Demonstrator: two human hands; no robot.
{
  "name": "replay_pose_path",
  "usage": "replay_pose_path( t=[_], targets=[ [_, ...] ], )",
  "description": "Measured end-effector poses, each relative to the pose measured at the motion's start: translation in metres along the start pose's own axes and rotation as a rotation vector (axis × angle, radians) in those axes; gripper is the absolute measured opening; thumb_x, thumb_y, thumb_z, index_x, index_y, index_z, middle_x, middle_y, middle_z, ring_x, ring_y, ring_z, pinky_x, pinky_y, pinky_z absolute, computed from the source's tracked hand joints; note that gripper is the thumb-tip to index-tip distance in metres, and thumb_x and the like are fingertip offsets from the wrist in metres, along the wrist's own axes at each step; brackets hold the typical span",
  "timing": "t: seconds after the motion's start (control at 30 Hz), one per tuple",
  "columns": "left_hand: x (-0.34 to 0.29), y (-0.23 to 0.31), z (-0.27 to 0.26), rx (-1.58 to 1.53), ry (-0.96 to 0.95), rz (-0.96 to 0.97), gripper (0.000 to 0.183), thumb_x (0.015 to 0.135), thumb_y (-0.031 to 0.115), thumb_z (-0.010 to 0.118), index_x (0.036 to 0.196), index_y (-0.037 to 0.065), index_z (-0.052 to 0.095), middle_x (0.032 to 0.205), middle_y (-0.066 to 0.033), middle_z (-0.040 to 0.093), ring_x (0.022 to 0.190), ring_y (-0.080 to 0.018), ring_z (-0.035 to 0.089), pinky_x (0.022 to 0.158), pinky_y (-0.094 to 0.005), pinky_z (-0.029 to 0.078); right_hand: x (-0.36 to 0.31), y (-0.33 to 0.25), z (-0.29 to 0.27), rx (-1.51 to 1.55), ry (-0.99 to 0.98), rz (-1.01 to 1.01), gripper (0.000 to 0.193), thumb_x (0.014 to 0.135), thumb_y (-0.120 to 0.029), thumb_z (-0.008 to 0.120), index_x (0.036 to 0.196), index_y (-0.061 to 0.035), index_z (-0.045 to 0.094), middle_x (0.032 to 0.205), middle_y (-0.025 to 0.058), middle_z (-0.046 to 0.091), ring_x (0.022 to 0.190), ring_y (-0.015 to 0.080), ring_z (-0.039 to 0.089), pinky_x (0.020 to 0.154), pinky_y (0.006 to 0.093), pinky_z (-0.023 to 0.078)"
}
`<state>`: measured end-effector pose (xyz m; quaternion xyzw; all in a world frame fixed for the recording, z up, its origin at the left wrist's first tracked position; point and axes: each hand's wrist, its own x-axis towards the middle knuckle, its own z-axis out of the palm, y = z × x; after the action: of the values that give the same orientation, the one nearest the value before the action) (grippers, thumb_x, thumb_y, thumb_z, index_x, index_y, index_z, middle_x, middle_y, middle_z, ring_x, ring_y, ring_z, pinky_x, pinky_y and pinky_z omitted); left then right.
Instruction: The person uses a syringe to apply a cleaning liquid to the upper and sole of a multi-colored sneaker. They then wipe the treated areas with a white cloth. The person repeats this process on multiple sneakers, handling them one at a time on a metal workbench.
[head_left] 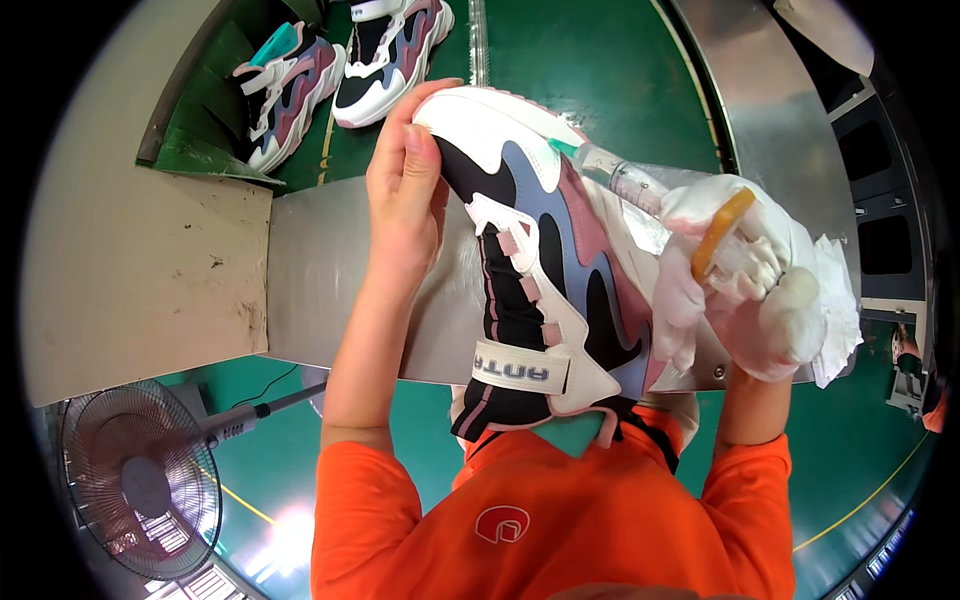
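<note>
A sneaker [560, 250] in white, black, blue-grey and mauve is held up before my body, its toe pointing away and its strap [520, 368] nearest me. My bare left hand [408, 185] is closed round the toe, thumb on the upper. In my right hand [745, 275], which wears a white glove, is a clear syringe [630, 185]. Its green tip reaches the seam between upper and sole near the toe; whether it touches cannot be told. An amber-brown strip [720, 235] lies across the gloved fingers. The syringe's rear end is hidden by the glove.
Two similar sneakers [385, 65] [290, 100] rest on the green surface at the far left, beside a green-lined box wall [205, 110]. A metal ledge [320, 270] runs below the shoe. Crumpled white paper or cloth [838, 310] sits at right. A fan [140, 480] stands lower left.
</note>
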<state>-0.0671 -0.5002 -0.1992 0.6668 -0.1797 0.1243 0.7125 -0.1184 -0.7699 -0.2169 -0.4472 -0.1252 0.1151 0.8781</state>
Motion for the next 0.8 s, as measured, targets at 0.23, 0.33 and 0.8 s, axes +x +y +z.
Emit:
replay_pose_path(
  t=[0.23,0.33,0.8],
  targets=[
    [-0.011,-0.011,0.002,-0.051,0.035,-0.051,0.051,0.102,0.038,0.043,0.133,-0.003,0.041,0.123,-0.0125,0.054,0.113,-0.0189,0.054,0.098,-0.0327,0.042,-0.015,0.015,-0.014,0.091,-0.005,0.017,0.075,0.065,-0.033,0.076,0.114,0.0155,0.048,0.097,0.0286,0.057,0.066,0.0275,0.063,0.061,0.0320,0.054],
    [-0.012,-0.010,0.005,-0.002,0.035,-0.045,0.051,0.102,0.037,0.042,0.133,-0.003,0.041,0.124,-0.0132,0.054,0.115,-0.0199,0.054,0.099,-0.0337,0.042,-0.021,0.017,-0.022,0.125,-0.018,0.021,0.073,0.066,-0.032,0.075,0.115,0.0155,0.047,0.099,0.0296,0.056,0.066,0.0279,0.063,0.061,0.0327,0.054],
    [-0.017,-0.013,0.004,0.066,0.044,-0.040,0.048,0.103,0.035,0.038,0.133,-0.003,0.043,0.124,-0.0146,0.056,0.115,-0.0225,0.054,0.100,-0.0362,0.041,-0.048,0.016,-0.051,0.240,-0.131,0.050,0.067,0.072,-0.029,0.071,0.117,0.0154,0.047,0.106,0.0344,0.054,0.069,0.0299,0.064,0.061,0.0356,0.056]
  ],
)
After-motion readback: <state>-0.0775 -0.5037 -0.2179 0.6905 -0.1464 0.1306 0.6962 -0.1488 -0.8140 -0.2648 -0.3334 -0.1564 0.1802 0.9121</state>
